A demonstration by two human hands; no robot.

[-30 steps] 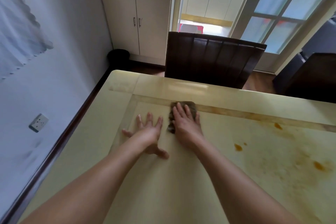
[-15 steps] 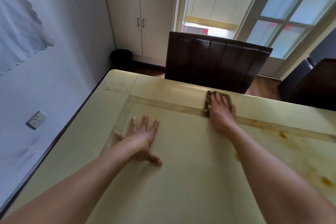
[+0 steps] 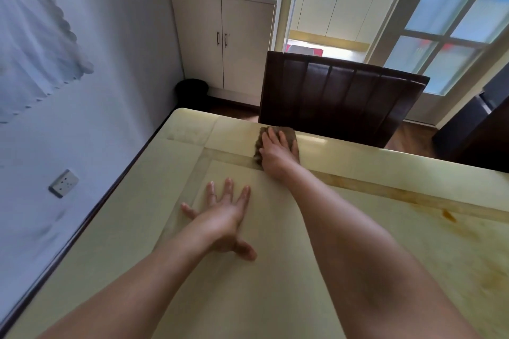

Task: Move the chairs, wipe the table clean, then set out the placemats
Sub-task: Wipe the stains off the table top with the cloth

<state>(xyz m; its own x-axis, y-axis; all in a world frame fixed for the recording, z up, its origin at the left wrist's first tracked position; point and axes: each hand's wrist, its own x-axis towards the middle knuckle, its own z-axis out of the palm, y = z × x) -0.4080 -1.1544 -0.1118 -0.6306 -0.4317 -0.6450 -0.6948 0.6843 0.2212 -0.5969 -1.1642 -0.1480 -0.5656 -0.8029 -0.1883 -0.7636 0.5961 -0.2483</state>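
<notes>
Cloth: brown, bunched, on the far border of the table, upper centre of frame, just short of the far edge. Most of it is covered by my palm; only its left side and a bit past the fingertips show.

Right hand: laid flat on top of the cloth and pressing it to the tabletop. Fingers straight and close together, not curled round the cloth. Forearm reaches out from lower right of frame.

Left hand: flat on the bare tabletop, centre of frame, nearer me than the cloth and apart from it. Fingers straight and spread wide, thumb out to the side, holding nothing.

Table: pale yellow, glossy, with a darker inlaid band framing the inner panel; the cloth straddles that band. An orange-brown stain sits at the right of frame beside the band, with fainter yellowish smearing below it.

Beyond the far edge: a dark brown chair, back upright, close against the table right behind the cloth. A second dark chair at right edge of frame, partly cut off.

Further out: cream two-door cabinet at top centre, a black bin on the floor beside it, frosted glass door upper right, a wall socket at left.
</notes>
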